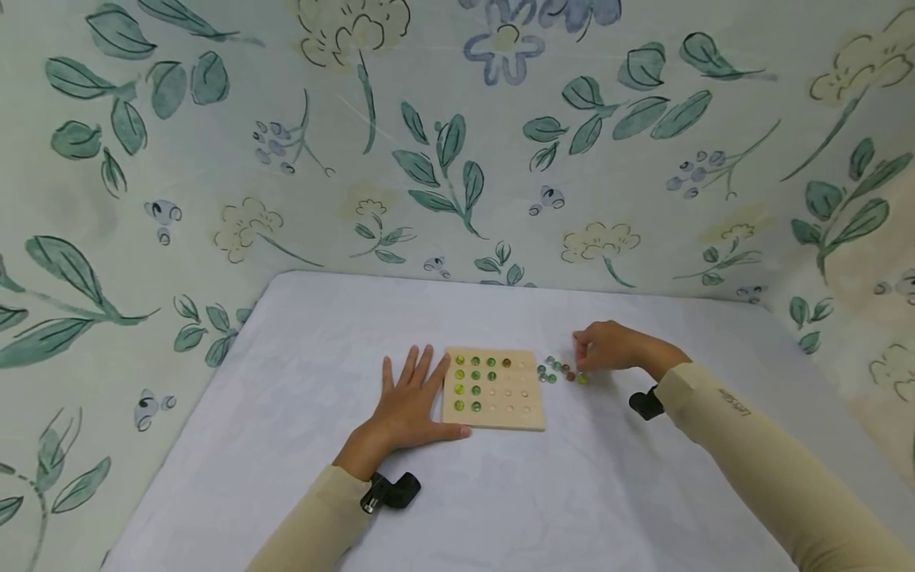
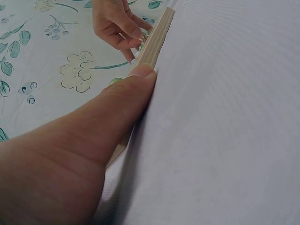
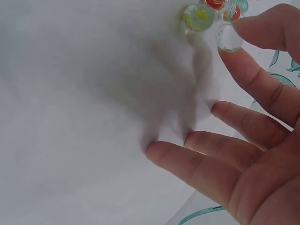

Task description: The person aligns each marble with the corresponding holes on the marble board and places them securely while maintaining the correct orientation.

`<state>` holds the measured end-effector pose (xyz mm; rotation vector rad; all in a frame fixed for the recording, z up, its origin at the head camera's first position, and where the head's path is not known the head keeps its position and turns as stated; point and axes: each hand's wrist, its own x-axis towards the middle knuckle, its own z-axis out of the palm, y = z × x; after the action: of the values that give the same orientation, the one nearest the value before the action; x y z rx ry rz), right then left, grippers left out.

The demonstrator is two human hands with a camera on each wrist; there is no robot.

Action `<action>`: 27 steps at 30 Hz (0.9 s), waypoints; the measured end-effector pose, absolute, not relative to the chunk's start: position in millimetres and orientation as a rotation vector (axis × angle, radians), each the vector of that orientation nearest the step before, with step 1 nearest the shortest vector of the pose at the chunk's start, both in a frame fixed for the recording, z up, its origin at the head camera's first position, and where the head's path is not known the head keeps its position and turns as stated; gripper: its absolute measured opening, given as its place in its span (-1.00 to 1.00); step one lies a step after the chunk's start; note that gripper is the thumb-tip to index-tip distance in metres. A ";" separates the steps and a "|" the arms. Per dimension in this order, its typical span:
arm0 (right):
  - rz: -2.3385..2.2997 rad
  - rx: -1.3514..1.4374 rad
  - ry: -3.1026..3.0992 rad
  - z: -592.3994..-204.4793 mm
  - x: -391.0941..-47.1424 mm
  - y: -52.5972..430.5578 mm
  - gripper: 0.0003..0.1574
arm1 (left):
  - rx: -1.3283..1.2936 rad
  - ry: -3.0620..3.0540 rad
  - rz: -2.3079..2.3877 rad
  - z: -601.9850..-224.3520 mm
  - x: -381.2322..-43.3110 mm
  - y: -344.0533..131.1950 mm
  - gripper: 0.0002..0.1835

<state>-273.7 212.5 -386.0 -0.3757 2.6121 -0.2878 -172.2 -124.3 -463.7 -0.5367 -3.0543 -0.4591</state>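
Our left hand [image 1: 404, 411] spreads wide, straight-fingered, against the wooden board [image 1: 500, 400]. Our right hand [image 1: 608, 347] pinches a clear marble [image 3: 229, 39] beside loose marbles [image 1: 557, 366].

Dark lettering [image 1: 735, 402] on the right sleeve [image 1: 775, 465]
A short word, perhaps starting with L; it is too small and slanted here to read for certain.
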 end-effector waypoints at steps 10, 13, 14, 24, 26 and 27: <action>-0.245 -0.461 2.653 -380.0 -278.4 203.4 -0.95 | -0.543 -3.054 -0.461 -465.0 -172.1 -124.3 0.25; -0.260 -0.510 2.650 -376.2 -278.8 194.8 -0.93 | -0.539 -3.055 -0.454 -466.4 -172.4 -124.3 0.25; -0.261 -0.525 2.649 -375.6 -278.8 191.9 -0.92 | -0.539 -3.054 -0.454 -466.6 -172.4 -124.3 0.25; -0.354 -0.569 2.651 -380.0 -280.6 169.0 -0.87 | -0.539 -3.054 -0.451 -464.8 -171.6 -124.4 0.25; -0.378 -0.572 2.654 -380.6 -280.6 164.6 -0.86 | -0.538 -3.057 -0.449 -465.1 -171.7 -124.4 0.25; -0.389 -0.567 2.653 -381.3 -280.8 162.4 -0.87 | -0.536 -3.059 -0.443 -465.2 -171.9 -124.3 0.25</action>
<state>-280.8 162.4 -381.3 -0.5667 2.6526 -0.3888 -171.9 -124.3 -465.2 -0.5363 -3.0591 -0.4431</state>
